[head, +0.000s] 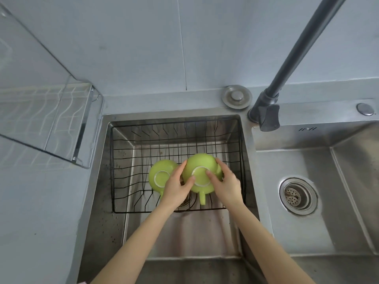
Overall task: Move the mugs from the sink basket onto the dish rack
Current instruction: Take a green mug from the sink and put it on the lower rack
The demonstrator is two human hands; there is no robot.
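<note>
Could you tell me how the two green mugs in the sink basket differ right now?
The right mug is gripped by the left hand and right hand; the left mug is untouched. The right mug looks bigger and nearer. Both are green and upside down.

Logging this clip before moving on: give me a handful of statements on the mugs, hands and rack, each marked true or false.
1. Both hands grip the same green mug. True: the left hand and right hand hold the right-hand mug.
2. The mugs are upside down. True: the second mug shows its white foot ring too.
3. The held mug's handle points at the wall. False: it points toward the person.
4. One mug already sits on the dish rack. False: both are within the wire basket; no mug shows on the rack.
5. The faucet is running. False: no water is visible.
</note>
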